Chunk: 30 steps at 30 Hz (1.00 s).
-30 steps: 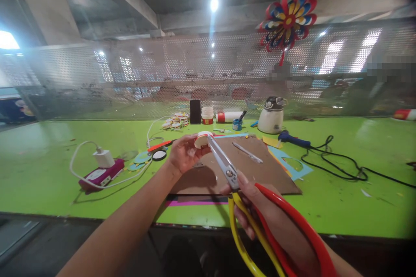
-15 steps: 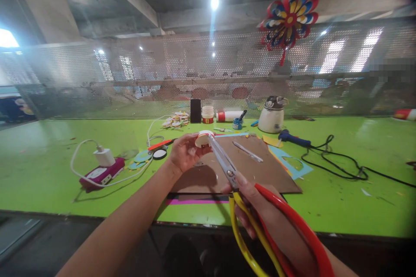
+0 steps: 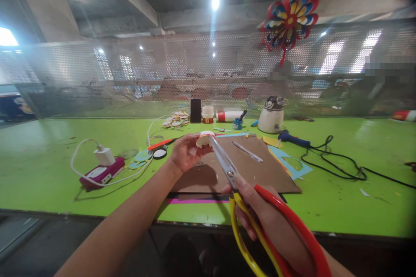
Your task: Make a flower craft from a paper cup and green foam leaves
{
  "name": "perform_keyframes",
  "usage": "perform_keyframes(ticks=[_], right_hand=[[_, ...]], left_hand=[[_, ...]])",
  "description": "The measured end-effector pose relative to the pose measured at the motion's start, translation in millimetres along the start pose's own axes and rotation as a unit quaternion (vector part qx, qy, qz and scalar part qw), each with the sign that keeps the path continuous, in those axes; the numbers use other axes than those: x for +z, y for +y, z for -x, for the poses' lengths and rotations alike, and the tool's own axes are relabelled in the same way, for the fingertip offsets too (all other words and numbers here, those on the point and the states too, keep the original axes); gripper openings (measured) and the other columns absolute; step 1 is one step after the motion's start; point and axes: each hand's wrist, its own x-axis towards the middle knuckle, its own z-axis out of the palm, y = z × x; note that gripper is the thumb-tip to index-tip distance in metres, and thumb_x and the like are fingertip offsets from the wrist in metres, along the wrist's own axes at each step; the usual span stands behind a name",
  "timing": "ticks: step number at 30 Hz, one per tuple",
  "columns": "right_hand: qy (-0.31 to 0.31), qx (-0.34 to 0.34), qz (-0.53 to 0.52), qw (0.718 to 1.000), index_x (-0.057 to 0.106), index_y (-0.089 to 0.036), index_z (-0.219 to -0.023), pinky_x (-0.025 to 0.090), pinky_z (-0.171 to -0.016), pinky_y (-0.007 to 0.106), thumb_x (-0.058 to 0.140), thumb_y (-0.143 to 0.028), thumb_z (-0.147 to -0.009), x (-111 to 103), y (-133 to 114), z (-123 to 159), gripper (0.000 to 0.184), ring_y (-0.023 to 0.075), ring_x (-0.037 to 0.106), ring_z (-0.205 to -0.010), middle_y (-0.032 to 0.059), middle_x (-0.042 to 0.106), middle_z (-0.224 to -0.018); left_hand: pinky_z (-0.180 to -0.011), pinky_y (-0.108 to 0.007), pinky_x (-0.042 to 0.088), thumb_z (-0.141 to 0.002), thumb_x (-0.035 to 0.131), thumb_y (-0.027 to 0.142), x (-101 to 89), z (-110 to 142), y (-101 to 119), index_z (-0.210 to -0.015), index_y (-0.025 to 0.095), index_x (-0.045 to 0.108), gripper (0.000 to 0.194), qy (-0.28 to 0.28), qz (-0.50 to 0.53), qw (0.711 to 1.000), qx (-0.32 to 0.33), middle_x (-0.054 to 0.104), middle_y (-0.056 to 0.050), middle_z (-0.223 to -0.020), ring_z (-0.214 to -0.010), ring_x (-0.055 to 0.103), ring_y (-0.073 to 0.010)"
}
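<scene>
Nothing's really moved since earlier: left hand point(image 3: 188, 151) pinching the cup base point(image 3: 203, 141) above the counter point(image 3: 195, 214), probably light and crushable so hold its rim, scissors point(image 3: 222, 159) touching it, right hand point(image 3: 256, 201) wrapped round them.

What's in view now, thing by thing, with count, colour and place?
Scissors: one, red and yellow handles, centre
Round piece: one, cream, centre
Board: one, brown, below scissors
Slender tool: one, silvery, on board
Disc pile: one, whitish, back
Upright slab: one, black, back
Cup stack: one, white and red, back
Cylinder: one, white and red, back
Jar: one, blue, back
Pot: one, mostly white, back right
Corded tool: one, blue, right
Power strip: one, magenta, left
Flat discs: several, blue, left
Flower: one, multicoloured, upper right
Mesh screen: one, grey, back
Table: one, green, below
Left hand: one, bare, holding round piece
Right hand: one, bare, on scissors
</scene>
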Motion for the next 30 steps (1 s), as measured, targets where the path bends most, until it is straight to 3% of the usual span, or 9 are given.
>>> perform_keyframes(ticks=[11, 18, 24, 30], right_hand=[[-0.015, 0.03, -0.022, 0.999, 0.06, -0.017, -0.091, 0.027, -0.038, 0.017, 0.045, -0.065, -0.088, -0.5, 1.5, -3.7, 0.05, 0.0041, 0.032, -0.035, -0.0098, 0.04, -0.045], [-0.023, 0.028, -0.024, 0.999, 0.058, -0.018, -0.089, 0.026, -0.038, 0.018, 0.046, -0.067, -0.085, -2.5, 0.1, -3.9, 0.051, 0.0043, 0.03, -0.034, -0.0104, 0.038, -0.044], [0.002, -0.001, 0.038, 0.999, 0.058, -0.018, -0.087, 0.036, -0.048, 0.022, 0.043, -0.071, -0.085, -1.1, 0.0, 2.0, 0.055, 0.0092, 0.042, -0.043, -0.0069, 0.044, -0.042], [0.02, -0.041, 0.164, 0.985, 0.051, -0.021, -0.064, 0.037, -0.051, 0.025, 0.039, -0.07, -0.087, -0.8, 0.2, 2.2, 0.056, 0.0111, 0.044, -0.047, -0.003, 0.046, -0.048]], left_hand=[[-0.077, -0.033, 0.057, -0.078, 0.054, 0.023, 3.4, 1.0, -0.7, -0.086, 0.003, 0.073, 0.028, 0.022, -0.001, 1.0, -0.008, 0.074, -0.017, -0.088, -0.084, 0.069, -0.023], [-0.075, -0.034, 0.057, -0.078, 0.055, 0.022, 2.8, -0.1, -0.9, -0.087, 0.002, 0.073, 0.028, 0.007, -0.006, 1.0, -0.006, 0.074, -0.017, -0.088, -0.079, 0.069, -0.0214], [-0.076, -0.035, 0.057, -0.076, 0.056, 0.023, 0.2, -2.5, -1.5, -0.086, 0.004, 0.074, 0.028, 0.012, -0.004, 1.0, 0.001, 0.075, -0.014, -0.087, -0.08, 0.069, -0.0214], [-0.085, -0.036, 0.055, -0.075, 0.061, 0.025, 1.0, -3.7, -3.3, -0.087, 0.004, 0.075, 0.028, 0.018, -0.004, 0.999, 0.031, 0.075, -0.013, -0.087, -0.085, 0.069, -0.0228]])
